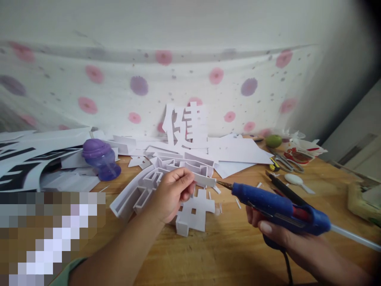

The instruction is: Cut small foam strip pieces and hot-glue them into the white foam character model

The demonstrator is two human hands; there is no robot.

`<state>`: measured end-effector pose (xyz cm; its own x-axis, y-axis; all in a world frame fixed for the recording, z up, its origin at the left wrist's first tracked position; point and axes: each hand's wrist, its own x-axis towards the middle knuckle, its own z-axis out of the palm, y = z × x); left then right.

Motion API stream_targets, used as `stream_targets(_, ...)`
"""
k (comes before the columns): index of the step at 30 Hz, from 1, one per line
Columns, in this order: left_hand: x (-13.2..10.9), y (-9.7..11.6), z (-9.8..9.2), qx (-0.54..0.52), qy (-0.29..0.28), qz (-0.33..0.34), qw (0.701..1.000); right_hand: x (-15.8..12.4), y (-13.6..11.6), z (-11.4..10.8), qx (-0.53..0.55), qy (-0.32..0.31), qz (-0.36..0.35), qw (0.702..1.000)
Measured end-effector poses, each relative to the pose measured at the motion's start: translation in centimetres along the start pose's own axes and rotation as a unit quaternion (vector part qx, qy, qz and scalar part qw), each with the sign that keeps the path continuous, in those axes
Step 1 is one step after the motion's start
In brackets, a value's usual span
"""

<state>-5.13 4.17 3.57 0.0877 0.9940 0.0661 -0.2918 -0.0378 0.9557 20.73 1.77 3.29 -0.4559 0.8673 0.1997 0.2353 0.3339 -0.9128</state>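
Note:
Between the thumb and fingers of my left hand (pixel 175 192) is a narrow white strip (pixel 205 181), pointing to the right. My right hand (pixel 276 230) grips a blue hot glue gun (pixel 264 200) with a clear glue stick out of its back. The gun's nozzle (pixel 224 185) is at the strip's right end; whether they touch I cannot tell. Under and behind my left hand lies a white raised-edge letter form (pixel 133 192). A flat white cut-out piece (pixel 201 206) with square holes lies on the table in front of the strip.
A white cut-out character (pixel 187 125) stands against the dotted wall covering. At left are a purple bottle (pixel 101 159) and black-and-white printed sheets (pixel 18 171). On the right lie a black utility knife (pixel 285 190), a white spoon (pixel 294 179), scissors (pixel 287 163) and a food tub (pixel 300 153).

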Motion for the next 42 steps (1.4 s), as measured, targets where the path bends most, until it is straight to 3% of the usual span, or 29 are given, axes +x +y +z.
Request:
stream_targets(6, 0.0, 0.1, 0.1, -0.009, 0.002, 0.000, 1.000, -0.2, 0.1, 0.5, 0.009, 0.039, 0.032, 0.999)
stream_targets(20, -0.1, -0.1, 0.2, -0.007, 0.000, -0.005, 1.000, -0.3, -0.4, 0.6, 0.047, 0.040, 0.097, 0.993)
stream_targets(42, -0.1, -0.2, 0.2, -0.006, -0.001, -0.008, 1.000, -0.5, -1.1, 0.8, 0.023, 0.088, 0.121, 0.988)
